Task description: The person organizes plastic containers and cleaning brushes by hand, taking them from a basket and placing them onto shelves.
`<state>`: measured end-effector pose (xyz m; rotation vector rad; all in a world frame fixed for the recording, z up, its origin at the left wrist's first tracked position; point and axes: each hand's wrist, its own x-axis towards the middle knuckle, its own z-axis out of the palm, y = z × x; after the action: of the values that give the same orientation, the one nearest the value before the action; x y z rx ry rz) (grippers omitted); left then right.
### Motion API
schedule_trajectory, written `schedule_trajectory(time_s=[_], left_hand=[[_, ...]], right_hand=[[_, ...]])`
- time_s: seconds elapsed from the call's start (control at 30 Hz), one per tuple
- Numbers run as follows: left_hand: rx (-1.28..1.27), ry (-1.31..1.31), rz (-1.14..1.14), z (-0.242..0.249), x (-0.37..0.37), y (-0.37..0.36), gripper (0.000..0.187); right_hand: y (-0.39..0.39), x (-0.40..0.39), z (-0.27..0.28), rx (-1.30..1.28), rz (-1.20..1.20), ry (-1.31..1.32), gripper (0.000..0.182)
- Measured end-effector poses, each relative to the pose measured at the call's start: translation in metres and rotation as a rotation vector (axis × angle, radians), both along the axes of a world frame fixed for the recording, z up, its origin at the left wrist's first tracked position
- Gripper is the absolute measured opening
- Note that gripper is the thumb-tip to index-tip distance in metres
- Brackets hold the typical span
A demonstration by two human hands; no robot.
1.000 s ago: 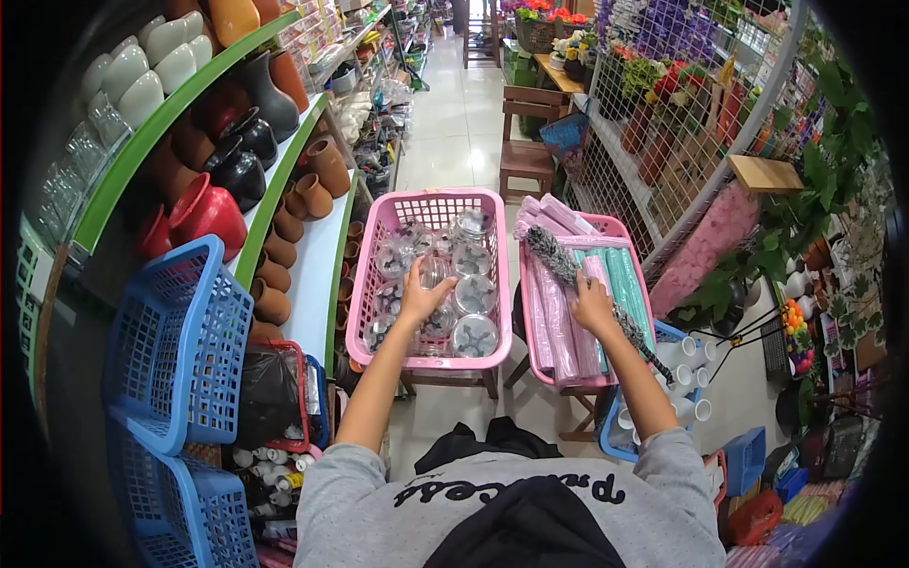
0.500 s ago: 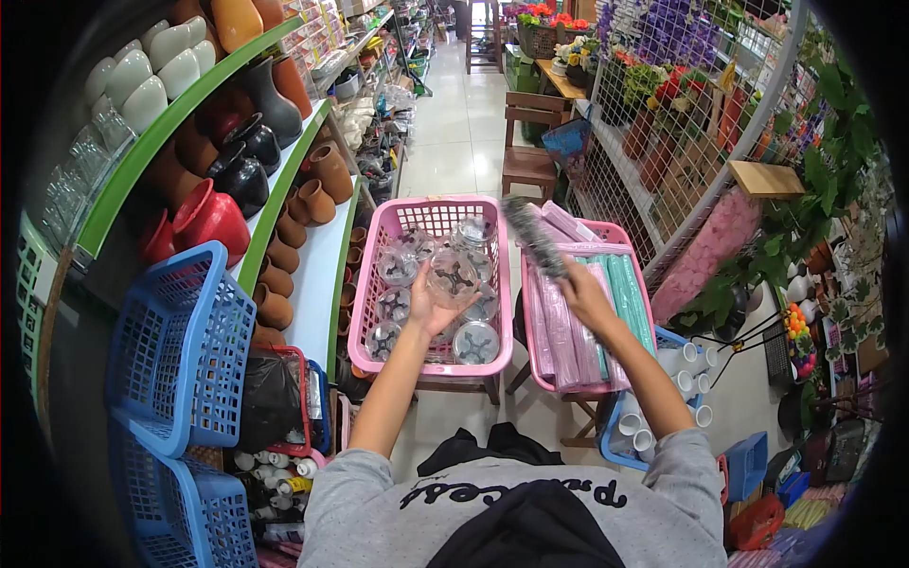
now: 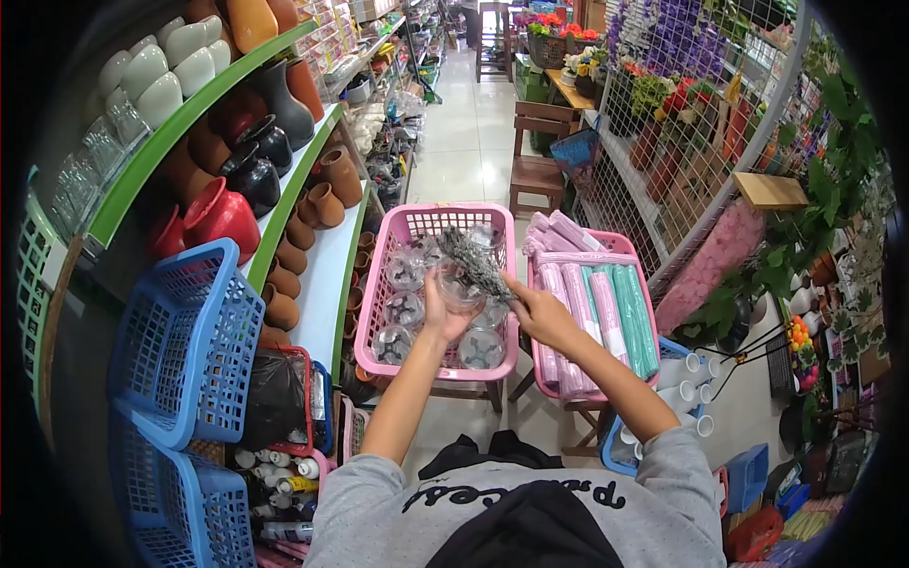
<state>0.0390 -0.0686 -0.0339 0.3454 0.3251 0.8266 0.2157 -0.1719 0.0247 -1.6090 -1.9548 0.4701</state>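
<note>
My left hand (image 3: 445,312) grips a clear round plastic jar (image 3: 458,286) above the pink lattice basket (image 3: 454,367); my right hand (image 3: 542,312) clamps a grey bristly duster (image 3: 476,262) against it. Brushing hard could knock the jar loose onto the others.

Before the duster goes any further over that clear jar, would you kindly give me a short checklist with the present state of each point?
1. Left hand holds the clear jar above the pink basket: ok.
2. Right hand grips the duster by its handle end: ok.
3. Duster head lies across the jar: ok.
4. Jar clean inside: cannot tell.
5. Other jars sit inside the basket, below the hands: ok.
6. Second pink basket of wrapped rolls clear of the right forearm: ok.
</note>
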Motion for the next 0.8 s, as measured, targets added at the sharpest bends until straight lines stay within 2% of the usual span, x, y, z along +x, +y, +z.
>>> schedule_trajectory(time_s=[0.07, 0.1, 0.13, 0.17, 0.27, 0.33, 0.37, 0.4, 0.47, 0.53, 0.6, 0.63, 0.67, 0.73, 0.8], left_hand=[[-0.025, 0.039, 0.041, 0.001, 0.0, 0.003, 0.058], [-0.001, 0.031, 0.082, -0.007, -0.003, 0.012, 0.058], [0.024, 0.026, 0.124, -0.017, -0.009, 0.023, 0.059], [0.088, -0.069, 0.049, -0.035, -0.019, 0.032, 0.06], [-0.01, 0.049, 0.09, 0.006, -0.019, 0.005, 0.061], [0.031, 0.01, 0.08, 0.0, -0.024, 0.008, 0.062], [0.005, 0.052, 0.096, 0.001, -0.024, 0.008, 0.062], [-0.024, 0.096, 0.114, 0.001, -0.026, 0.007, 0.062], [-0.02, 0.109, 0.126, 0.0, -0.024, 0.008, 0.062], [-0.011, 0.121, 0.132, 0.0, -0.021, 0.008, 0.063], [-0.008, 0.146, 0.141, 0.0, -0.019, 0.009, 0.062], [-0.008, 0.145, 0.143, -0.001, -0.018, 0.01, 0.062], [0.017, 0.199, 0.154, -0.002, -0.017, 0.012, 0.062], [0.046, 0.252, 0.165, 0.002, -0.017, 0.018, 0.063], [0.089, 0.087, 0.146, 0.009, -0.028, 0.026, 0.069]], right_hand=[[0.002, -0.012, -0.003, 0.014, 0.017, 0.061, 0.055], [-0.001, -0.018, 0.001, -0.097, 0.081, 0.049, 0.054], [-0.001, -0.018, 0.006, -0.093, 0.085, 0.05, 0.054], [-0.003, -0.015, 0.008, -0.062, 0.098, -0.015, 0.053], [0.006, 0.006, 0.006, -0.034, 0.076, -0.122, 0.048], [0.019, 0.022, 0.003, -0.122, -0.047, 0.074, 0.042], [0.024, 0.028, 0.004, -0.212, -0.006, 0.219, 0.043], [0.029, 0.027, -0.005, -0.214, -0.002, 0.217, 0.043], [0.041, 0.022, -0.029, 0.146, 0.015, 0.287, 0.05], [0.038, 0.007, -0.005, 0.144, 0.019, 0.261, 0.054], [0.035, -0.01, 0.024, -0.132, -0.116, 0.216, 0.05], [0.04, -0.014, 0.016, 0.007, -0.101, 0.175, 0.05], [0.041, -0.019, 0.011, 0.007, -0.102, 0.174, 0.05], [0.04, -0.027, 0.008, -0.054, 0.135, 0.053, 0.048], [0.028, -0.028, 0.01, -0.062, 0.194, 0.09, 0.049]])
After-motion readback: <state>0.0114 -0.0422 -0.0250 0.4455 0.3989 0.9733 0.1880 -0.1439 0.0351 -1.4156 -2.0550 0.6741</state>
